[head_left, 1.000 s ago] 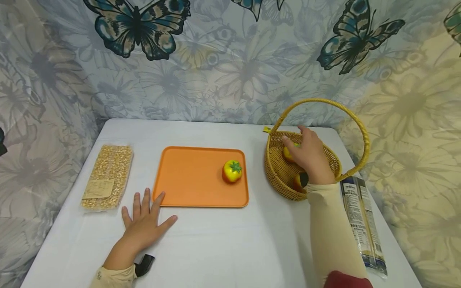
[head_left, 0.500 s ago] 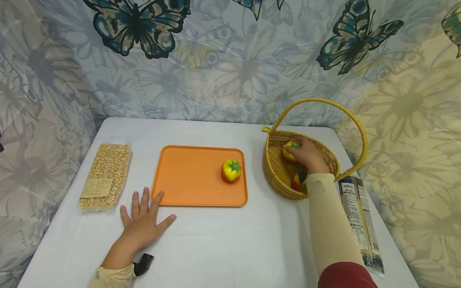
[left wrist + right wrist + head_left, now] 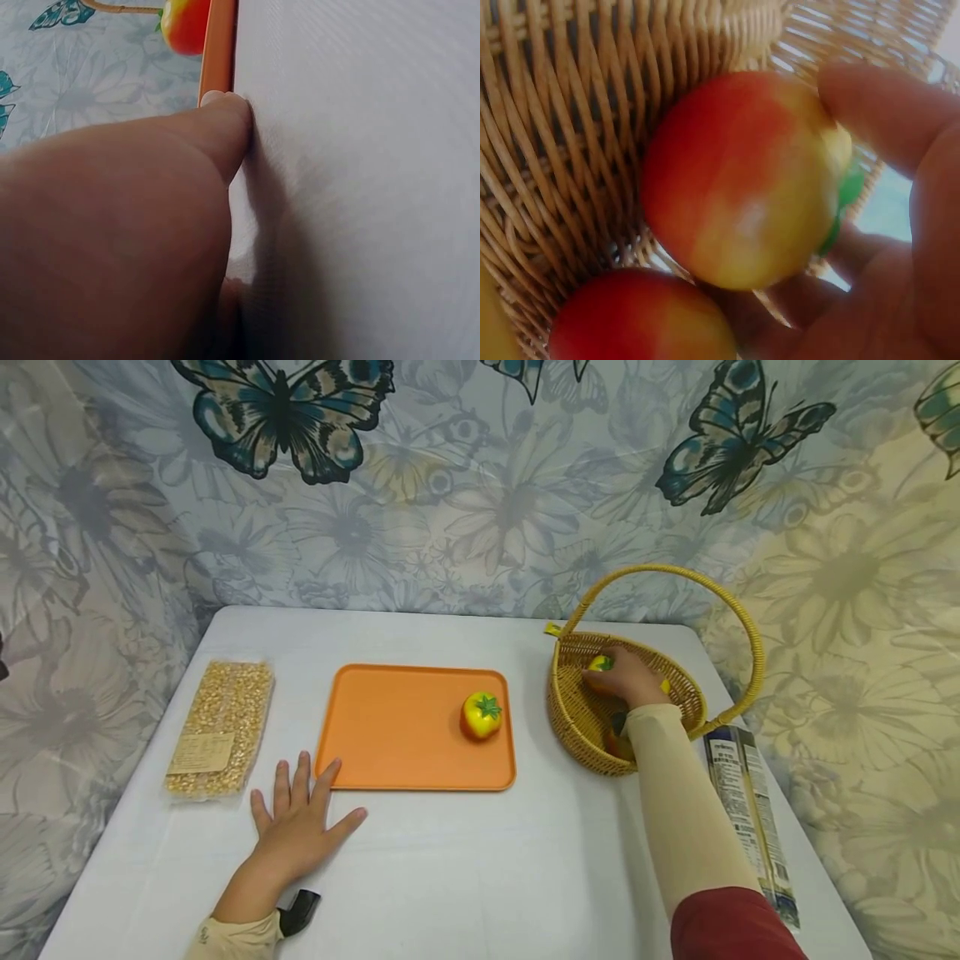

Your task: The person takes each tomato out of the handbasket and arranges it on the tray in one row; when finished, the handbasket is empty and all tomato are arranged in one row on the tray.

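Note:
My right hand (image 3: pixel 633 678) is inside the wicker basket (image 3: pixel 567 718). Its thumb and fingers grip a red-and-yellow fruit (image 3: pixel 742 180) with a green leafy top, shaped like a persimmon. A second such fruit (image 3: pixel 645 322) lies against it in the right wrist view. In the head view, the hand and sleeve partly cover the basket's contents. My left hand (image 3: pixel 296 839) rests on the table with fingers spread, its index fingertip at the near left corner of the orange tray (image 3: pixel 397 727). On the tray's right side sits another red-and-yellow fruit (image 3: pixel 481 716).
A clear bag of yellow kernels (image 3: pixel 223 718) lies left of the tray. To the right, a printed packet (image 3: pixel 750 814) lies beside the basket, partly under the right sleeve. The basket's tall handle (image 3: pixel 738 610) arches over its opening. A patterned cloth (image 3: pixel 480 527) hangs behind the table.
My right hand has lowered into the basket and its fingers have closed round a fruit. The left hand, the tray and the fruit on it have stayed in place.

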Tool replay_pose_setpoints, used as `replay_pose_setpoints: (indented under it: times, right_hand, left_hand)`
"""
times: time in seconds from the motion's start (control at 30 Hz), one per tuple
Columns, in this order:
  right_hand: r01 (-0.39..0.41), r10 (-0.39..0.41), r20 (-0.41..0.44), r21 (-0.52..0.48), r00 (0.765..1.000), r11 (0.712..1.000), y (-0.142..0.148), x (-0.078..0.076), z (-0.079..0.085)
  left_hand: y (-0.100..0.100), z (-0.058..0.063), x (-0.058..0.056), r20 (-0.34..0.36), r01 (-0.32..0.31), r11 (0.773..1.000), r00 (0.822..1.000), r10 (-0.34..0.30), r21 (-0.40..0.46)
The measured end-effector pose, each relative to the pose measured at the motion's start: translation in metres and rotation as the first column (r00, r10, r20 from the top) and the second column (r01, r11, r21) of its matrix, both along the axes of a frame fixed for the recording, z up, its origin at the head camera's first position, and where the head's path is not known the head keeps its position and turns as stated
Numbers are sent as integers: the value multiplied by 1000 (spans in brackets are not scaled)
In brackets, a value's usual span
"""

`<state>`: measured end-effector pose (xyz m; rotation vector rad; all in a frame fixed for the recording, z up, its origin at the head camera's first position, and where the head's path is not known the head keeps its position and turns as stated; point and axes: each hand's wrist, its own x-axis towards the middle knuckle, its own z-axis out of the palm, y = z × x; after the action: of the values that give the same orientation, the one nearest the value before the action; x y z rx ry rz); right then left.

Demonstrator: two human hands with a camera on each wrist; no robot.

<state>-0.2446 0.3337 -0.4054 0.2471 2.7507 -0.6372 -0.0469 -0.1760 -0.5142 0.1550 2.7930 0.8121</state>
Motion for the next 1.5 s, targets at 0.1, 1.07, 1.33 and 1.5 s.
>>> replay_pose_setpoints:
  times: [0.1, 1.07, 1.33, 1.5]
  right_hand:
    - [11, -11, -10, 26, 1000, 1000, -2, -2, -3]
    - [-248, 133, -377, -275, 917, 929, -134, 41, 45]
    - [-393, 280, -367, -283, 887, 875, -208, 42, -4]
    - [-498, 383, -398, -240, 834, 833, -233, 37, -25]
  left_hand:
    - [0, 0, 0, -11, 2, 1000, 1000, -2, -6]
    - [-1, -1, -2, -37, 0, 1000, 999, 0, 3]
    - [2, 5, -3, -27, -6, 1000, 1000, 6, 2]
    - [2, 10, 0, -8, -19, 1000, 1000, 18, -11]
